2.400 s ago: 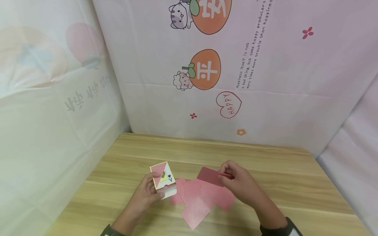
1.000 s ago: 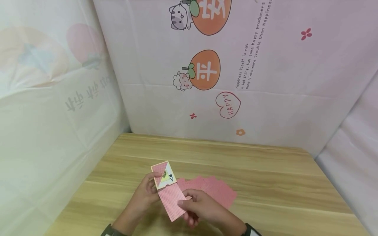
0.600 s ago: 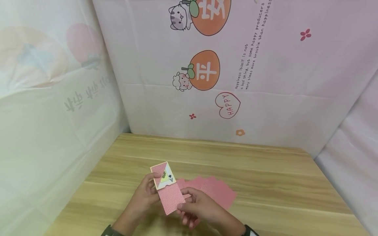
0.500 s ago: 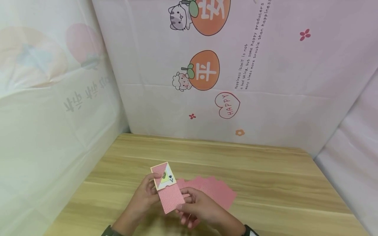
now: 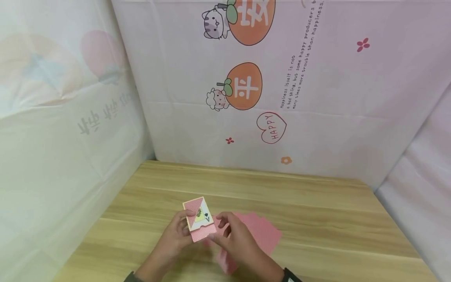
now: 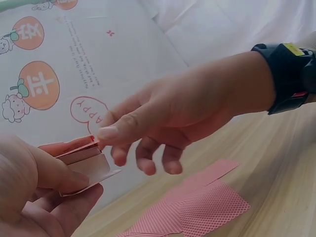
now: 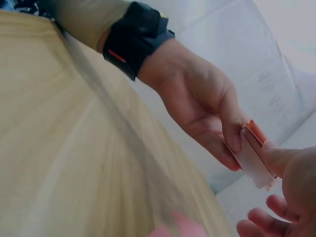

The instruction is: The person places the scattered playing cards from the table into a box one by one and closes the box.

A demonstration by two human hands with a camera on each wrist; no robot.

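My left hand (image 5: 173, 234) grips a playing-card box (image 5: 201, 207) printed with an ace of spades, held tilted above the table. A stack of red-patterned playing cards (image 5: 202, 234) sticks a short way out of the box's near end. The thumb of my right hand (image 5: 241, 239) presses on the stack's outer end. Its other fingers are loosely bent, and in the left wrist view they hang apart from the box. The open flap (image 6: 96, 173) of the box shows pale beneath the cards. Below, loose face-down cards (image 5: 262, 235) lie overlapping, partly hidden by my right hand.
The wood-grain table (image 5: 317, 211) extends around the hands. A white printed cloth (image 5: 190, 129) hangs behind it, with more pale cloth (image 5: 77, 164) at the left and right sides. Both wrists carry dark straps.
My right hand first held a stack beside the box, then brought it to the box's mouth. The stack has slid deeper into the box, and the right fingers have loosened from it.
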